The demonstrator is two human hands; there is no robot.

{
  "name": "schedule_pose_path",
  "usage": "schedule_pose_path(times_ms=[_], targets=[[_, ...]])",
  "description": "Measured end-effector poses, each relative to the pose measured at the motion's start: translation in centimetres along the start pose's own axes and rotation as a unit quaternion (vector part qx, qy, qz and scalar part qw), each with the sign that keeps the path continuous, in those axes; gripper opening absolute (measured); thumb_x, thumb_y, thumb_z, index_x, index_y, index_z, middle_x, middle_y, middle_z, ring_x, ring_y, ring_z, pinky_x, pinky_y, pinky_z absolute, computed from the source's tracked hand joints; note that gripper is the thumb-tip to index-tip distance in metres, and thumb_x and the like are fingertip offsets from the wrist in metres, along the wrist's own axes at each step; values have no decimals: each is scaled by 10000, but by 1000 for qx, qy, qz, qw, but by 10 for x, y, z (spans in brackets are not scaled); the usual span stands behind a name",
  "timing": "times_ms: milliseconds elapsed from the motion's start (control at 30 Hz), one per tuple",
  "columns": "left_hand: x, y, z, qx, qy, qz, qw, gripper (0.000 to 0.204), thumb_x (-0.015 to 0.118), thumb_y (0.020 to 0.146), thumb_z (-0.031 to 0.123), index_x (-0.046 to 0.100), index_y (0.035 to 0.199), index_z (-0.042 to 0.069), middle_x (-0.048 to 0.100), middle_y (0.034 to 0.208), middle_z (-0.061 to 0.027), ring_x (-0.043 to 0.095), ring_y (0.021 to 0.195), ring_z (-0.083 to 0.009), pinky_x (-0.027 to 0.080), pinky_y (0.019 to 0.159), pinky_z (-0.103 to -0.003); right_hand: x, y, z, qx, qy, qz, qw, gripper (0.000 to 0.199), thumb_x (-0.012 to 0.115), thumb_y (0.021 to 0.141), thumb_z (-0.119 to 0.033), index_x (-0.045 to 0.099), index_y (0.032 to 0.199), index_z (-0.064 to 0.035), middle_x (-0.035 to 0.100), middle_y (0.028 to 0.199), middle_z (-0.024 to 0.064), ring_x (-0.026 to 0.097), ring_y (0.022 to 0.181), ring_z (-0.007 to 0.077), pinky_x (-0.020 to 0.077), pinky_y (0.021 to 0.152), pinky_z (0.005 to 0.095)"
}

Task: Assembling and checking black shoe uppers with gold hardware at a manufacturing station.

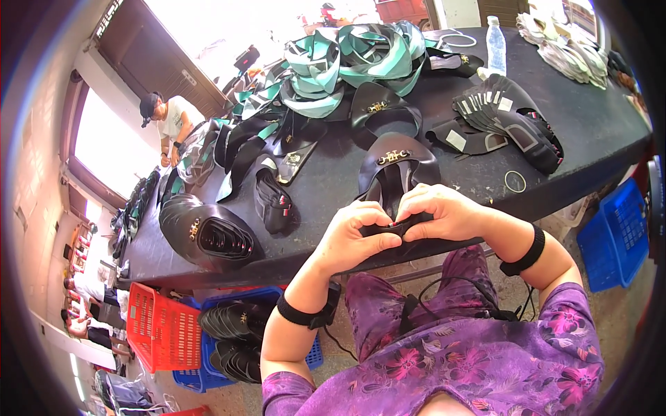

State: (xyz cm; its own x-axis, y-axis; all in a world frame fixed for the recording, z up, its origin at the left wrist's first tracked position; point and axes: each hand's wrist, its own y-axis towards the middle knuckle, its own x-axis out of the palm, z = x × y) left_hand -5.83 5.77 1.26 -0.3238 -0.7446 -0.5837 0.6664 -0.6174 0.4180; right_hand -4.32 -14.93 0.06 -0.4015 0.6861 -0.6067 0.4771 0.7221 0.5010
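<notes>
I had both hands pinched on one small black folded leather shoe piece (394, 227), held just off the near edge of the dark table (596, 118) so that I could work it in the air close to my body. My left hand (350, 239) gripped its left end with fingers curled over the top, and my right hand (437, 211) pressed the other end, the thumbs meeting in the middle, likely to keep the fold tight. Right behind my hands, at the near edge, lay a black leather shoe upper with a gold metal buckle (395, 170), within easy reach. More black uppers (208, 232) sat toward the table's left end, a fan of black cut pieces with pale labels (506, 118) toward the right end, and a heap of teal and black straps (347, 59) along the far edge beside a clear plastic bottle (495, 43). Under the table stood a red plastic crate (163, 326) and a blue crate holding finished black uppers (239, 340).
</notes>
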Motion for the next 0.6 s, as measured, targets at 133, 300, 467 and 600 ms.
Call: schedule_pose_path(times_ms=[133, 300, 467, 600], targets=[[0, -1, 1, -13, -28, 3, 1000, 207, 729, 663, 164, 600, 736, 19, 566, 685, -46, 516, 640, -154, 392, 611, -271, 1, 2, 1, -9, 18, 11, 1000, 247, 663, 708, -208, 572, 842, -21, 576, 781, 96, 561, 763, 259, 415, 698, 330], [1, 0, 4, -38, -11, -8, 999, 177, 722, 673, 131, 591, 723, 22, 554, 705, -28, 490, 685, -137, 362, 689, -255, 1, 1, 2, 8, 25, 16, 1000, 247, 680, 686, -197, 579, 826, -20, 577, 760, 97, 565, 735, 258, 423, 671, 325], [4, -2, 1, -2, 40, 5, 999, 166, 714, 671, 146, 596, 701, 33, 557, 694, -27, 487, 695, -153, 347, 736, -284, 4, 0, 3, 21, 3, 15, 1000, 255, 694, 668, -195, 584, 814, -17, 574, 737, 93, 559, 703, 247, 426, 645, 314], [3, -1, 0, 20, 87, 1, 996, 160, 703, 669, 166, 600, 684, 45, 550, 673, -14, 473, 751, -163, 317, 791, -313, 5, 0, 5, 21, 26, 15, 999, 254, 725, 644, -176, 583, 778, -14, 573, 733, 87, 565, 676, 236, 440, 626, 307]])
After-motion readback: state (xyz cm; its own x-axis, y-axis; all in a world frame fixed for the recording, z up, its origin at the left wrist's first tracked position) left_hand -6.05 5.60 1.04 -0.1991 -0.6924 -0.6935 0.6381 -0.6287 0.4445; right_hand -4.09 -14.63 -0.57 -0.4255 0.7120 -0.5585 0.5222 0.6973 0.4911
